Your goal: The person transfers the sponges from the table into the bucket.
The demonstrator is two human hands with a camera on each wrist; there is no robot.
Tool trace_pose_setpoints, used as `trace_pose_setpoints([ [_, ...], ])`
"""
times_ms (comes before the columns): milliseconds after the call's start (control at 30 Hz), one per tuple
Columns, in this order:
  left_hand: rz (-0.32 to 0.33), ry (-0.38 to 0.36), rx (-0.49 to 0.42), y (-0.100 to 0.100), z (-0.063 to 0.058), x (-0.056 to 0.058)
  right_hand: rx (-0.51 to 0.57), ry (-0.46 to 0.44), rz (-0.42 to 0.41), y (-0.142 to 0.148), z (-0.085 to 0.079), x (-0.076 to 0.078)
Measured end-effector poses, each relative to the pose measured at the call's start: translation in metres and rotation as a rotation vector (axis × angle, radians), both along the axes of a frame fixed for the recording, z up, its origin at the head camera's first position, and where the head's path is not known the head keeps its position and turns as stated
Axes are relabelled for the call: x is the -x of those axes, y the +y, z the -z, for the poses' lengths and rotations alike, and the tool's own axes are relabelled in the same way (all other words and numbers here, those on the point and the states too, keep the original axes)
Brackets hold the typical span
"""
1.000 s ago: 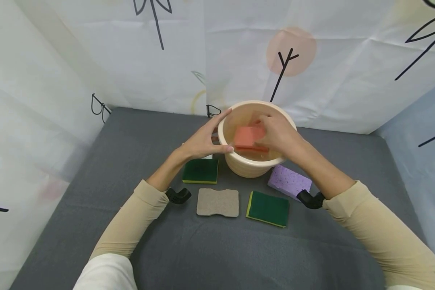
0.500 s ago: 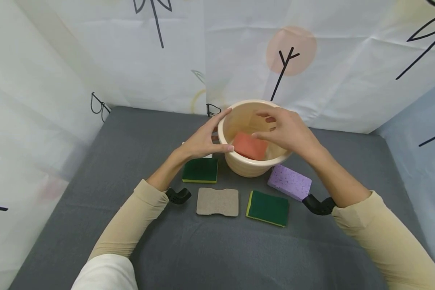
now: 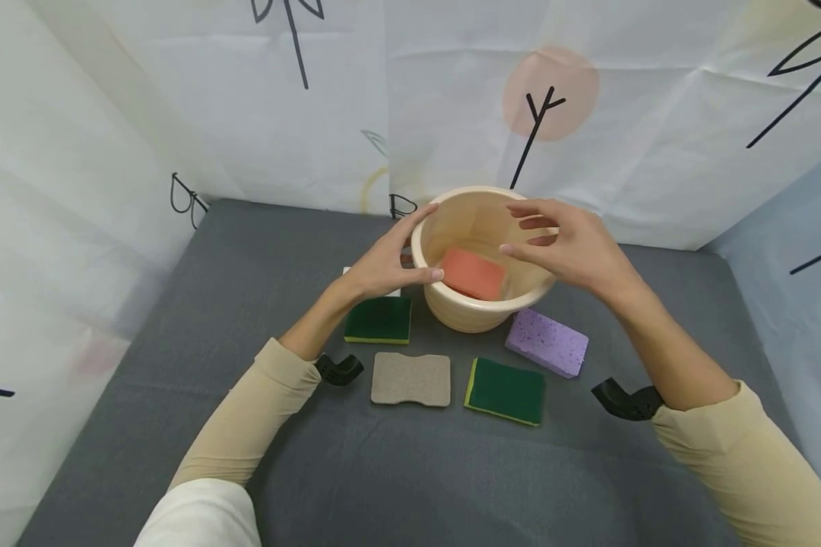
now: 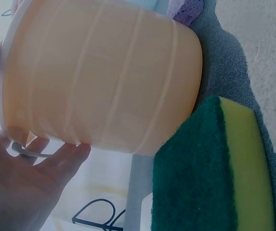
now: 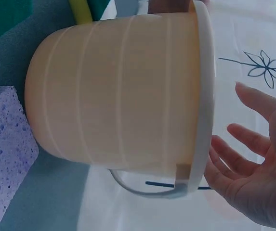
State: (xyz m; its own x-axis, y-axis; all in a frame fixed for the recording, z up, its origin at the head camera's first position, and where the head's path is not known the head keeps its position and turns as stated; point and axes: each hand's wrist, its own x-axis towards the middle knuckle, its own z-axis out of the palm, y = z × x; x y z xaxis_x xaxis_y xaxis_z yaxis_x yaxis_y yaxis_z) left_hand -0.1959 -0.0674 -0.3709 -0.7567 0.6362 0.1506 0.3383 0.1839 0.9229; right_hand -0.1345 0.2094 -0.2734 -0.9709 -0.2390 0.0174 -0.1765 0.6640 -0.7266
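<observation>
A cream bucket (image 3: 461, 315) stands upright on the grey cloth, with an orange sponge (image 3: 473, 273) lying inside. At its left side my left hand (image 3: 385, 266) holds the bucket, thumb at the front of the rim and fingers spread round the outside; the left wrist view shows those fingers (image 4: 65, 161) against the wall. Over the right part of the rim hovers my right hand (image 3: 571, 243), fingers loosely bent and nothing in them. In the right wrist view this right hand (image 5: 253, 154) is beside the rim.
A purple sponge (image 3: 547, 342) lies right of the bucket. Two green-and-yellow scouring sponges (image 3: 378, 319) and a beige notched pad (image 3: 410, 378) lie in front. A white item (image 3: 395, 292) is mostly hidden behind the left hand. A printed white sheet hangs behind.
My right hand let go of the orange sponge inside the bucket and moved up and to the right. The sponge settled at the bottom. My left hand stayed on the bucket.
</observation>
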Motion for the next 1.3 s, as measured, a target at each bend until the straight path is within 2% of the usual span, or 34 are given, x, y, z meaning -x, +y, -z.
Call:
trace_pose_setpoints([
  [267, 0.014, 0.015, -0.014, 0.002, 0.0, 0.001, 0.041, 0.031, 0.054, 0.025, 0.002, -0.018],
  [533, 0.011, 0.01, -0.011, 0.003, 0.0, 0.001, 0.08, 0.133, 0.05, 0.058, 0.014, -0.033],
  [800, 0.008, 0.001, -0.022, 0.002, 0.001, 0.0, 0.043, 0.126, 0.069, 0.077, 0.027, -0.047],
  [967, 0.006, -0.005, -0.027, 0.001, 0.001, -0.001, 0.044, 0.113, 0.082, 0.088, 0.042, -0.053],
  [1300, 0.001, 0.005, -0.021, 0.001, 0.002, -0.001, 0.117, 0.109, 0.063, 0.096, 0.086, -0.065],
])
